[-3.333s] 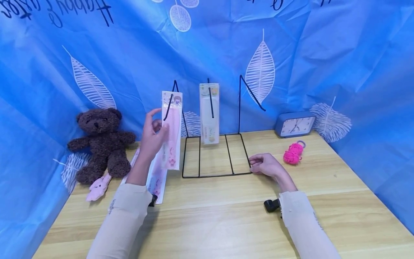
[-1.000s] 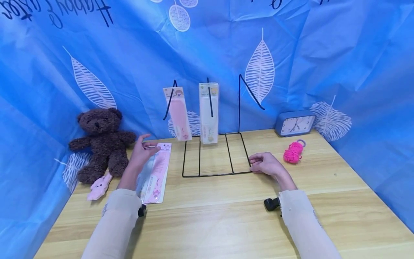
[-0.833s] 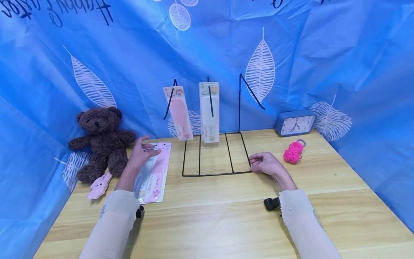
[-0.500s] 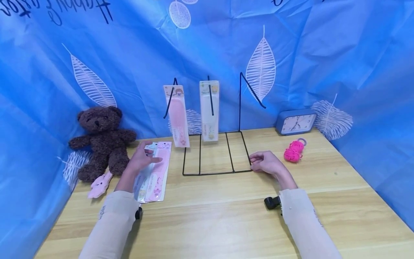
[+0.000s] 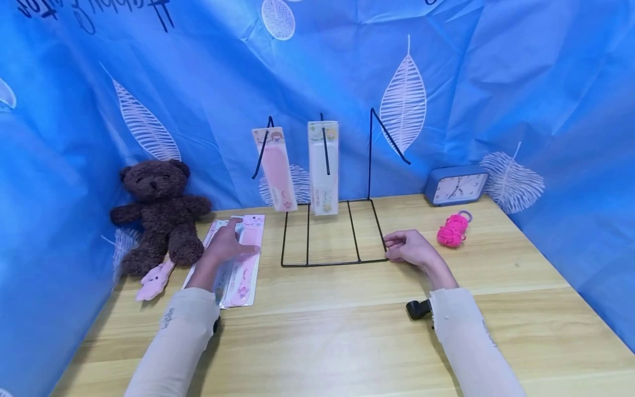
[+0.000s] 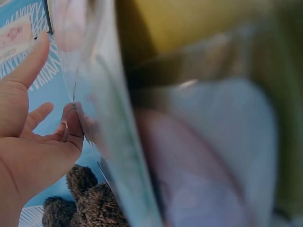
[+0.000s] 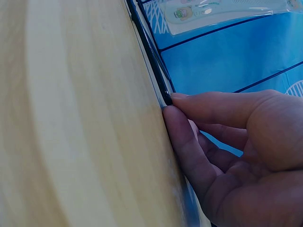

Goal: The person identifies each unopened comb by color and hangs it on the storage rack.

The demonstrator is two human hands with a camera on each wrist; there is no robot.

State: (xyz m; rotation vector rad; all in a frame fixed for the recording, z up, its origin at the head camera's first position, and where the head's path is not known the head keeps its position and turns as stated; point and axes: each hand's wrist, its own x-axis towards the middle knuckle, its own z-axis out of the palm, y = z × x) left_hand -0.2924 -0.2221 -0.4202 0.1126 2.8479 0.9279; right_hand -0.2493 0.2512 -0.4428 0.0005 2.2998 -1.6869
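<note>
Our left hand point(image 5: 225, 245) rests on the flat comb packets point(image 5: 237, 259), fingers loosely bent; whether it grips one we cannot tell, since the left wrist view is blurred. Only the right wrist view shows our right hand's point(image 5: 409, 248) fingertips point(image 7: 177, 113) pinching the wire rack's point(image 5: 332, 231) corner.

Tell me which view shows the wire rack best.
The head view: the whole rack shows, with base, three hooks and two hung comb packs. The right wrist view shows only its base corner by the right hand's fingertips. The left wrist view shows a mere sliver.
</note>
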